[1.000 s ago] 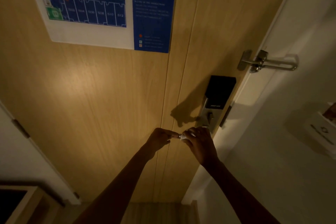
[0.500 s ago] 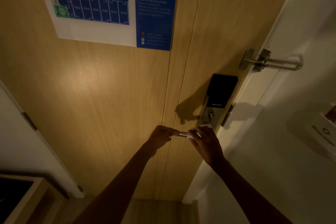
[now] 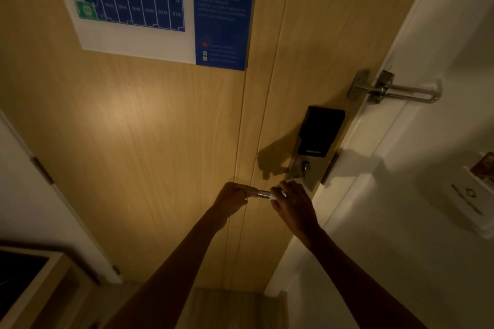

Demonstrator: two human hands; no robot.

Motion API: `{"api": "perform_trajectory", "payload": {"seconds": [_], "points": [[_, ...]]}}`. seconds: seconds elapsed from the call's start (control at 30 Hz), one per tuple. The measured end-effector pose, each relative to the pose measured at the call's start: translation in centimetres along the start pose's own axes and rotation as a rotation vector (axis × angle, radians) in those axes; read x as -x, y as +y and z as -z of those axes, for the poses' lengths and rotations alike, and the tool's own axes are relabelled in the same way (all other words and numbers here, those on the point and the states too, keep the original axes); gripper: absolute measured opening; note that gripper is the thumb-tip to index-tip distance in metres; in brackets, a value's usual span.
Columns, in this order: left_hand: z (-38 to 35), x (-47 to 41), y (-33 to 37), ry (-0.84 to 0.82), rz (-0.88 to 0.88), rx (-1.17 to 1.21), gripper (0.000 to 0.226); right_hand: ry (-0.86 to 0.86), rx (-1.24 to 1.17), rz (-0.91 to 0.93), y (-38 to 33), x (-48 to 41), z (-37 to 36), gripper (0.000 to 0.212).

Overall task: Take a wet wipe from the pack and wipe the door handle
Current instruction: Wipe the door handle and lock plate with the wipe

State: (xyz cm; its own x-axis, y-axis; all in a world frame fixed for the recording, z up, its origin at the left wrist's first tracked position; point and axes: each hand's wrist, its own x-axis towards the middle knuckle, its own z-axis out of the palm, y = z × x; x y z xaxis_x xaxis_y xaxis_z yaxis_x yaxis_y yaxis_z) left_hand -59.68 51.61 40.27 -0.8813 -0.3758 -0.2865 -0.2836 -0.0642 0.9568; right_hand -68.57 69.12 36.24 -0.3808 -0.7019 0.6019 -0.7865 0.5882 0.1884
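Observation:
A metal lever door handle [image 3: 263, 194] sticks out to the left from the lock plate [image 3: 302, 168] on the wooden door [image 3: 149, 141]. My left hand [image 3: 232, 199] pinches the free end of the handle. My right hand [image 3: 292, 201] wraps a white wet wipe [image 3: 274, 195] around the handle nearer the lock; only a short bare stretch of metal shows between the hands. The wipe pack is not in view.
A black electronic lock box [image 3: 320, 131] sits above the handle. A metal swing-bar guard [image 3: 393, 88] bridges door and white frame [image 3: 374, 141]. A floor-plan poster [image 3: 149, 2] hangs above. A card holder [image 3: 470, 192] is on the right wall. A dark cabinet [image 3: 24, 280] stands lower left.
My right hand with the wipe has slid slightly right along the handle, baring more metal between the hands. The camera has shifted slightly.

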Motion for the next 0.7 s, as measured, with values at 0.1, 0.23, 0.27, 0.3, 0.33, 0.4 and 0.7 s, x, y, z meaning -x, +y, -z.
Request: {"api": "perform_trajectory", "payload": {"seconds": [0.1, 0.23, 0.27, 0.3, 0.33, 0.4, 0.7], "points": [[0.0, 0.1, -0.1, -0.001, 0.004, -0.003, 0.021, -0.007, -0.022, 0.018, -1.3, -0.9, -0.6, 0.027], [-0.1, 0.2, 0.2, -0.004, -0.006, -0.002, 0.023, 0.004, 0.002, 0.078, -0.8, -0.7, 0.0, 0.026], [-0.1, 0.3, 0.2, -0.005, -0.005, -0.005, 0.023, 0.007, 0.011, 0.09, -0.3, -0.4, 0.2, 0.026], [-0.1, 0.3, 0.2, -0.006, -0.006, -0.007, 0.024, 0.006, 0.012, 0.099, 0.2, -0.2, 0.3, 0.025], [-0.1, 0.3, 0.1, -0.005, -0.006, -0.006, 0.024, 0.001, 0.007, 0.1, 0.6, 0.0, 0.3, 0.025], [0.0, 0.3, 0.0, -0.005, -0.011, 0.009, 0.024, -0.008, -0.02, 0.082, 0.4, -0.2, 0.1, 0.025], [-0.3, 0.6, 0.1, 0.026, 0.001, -0.037, 0.023, -0.099, -0.159, -0.017, 1.2, 0.0, 2.1, 0.021]]}}
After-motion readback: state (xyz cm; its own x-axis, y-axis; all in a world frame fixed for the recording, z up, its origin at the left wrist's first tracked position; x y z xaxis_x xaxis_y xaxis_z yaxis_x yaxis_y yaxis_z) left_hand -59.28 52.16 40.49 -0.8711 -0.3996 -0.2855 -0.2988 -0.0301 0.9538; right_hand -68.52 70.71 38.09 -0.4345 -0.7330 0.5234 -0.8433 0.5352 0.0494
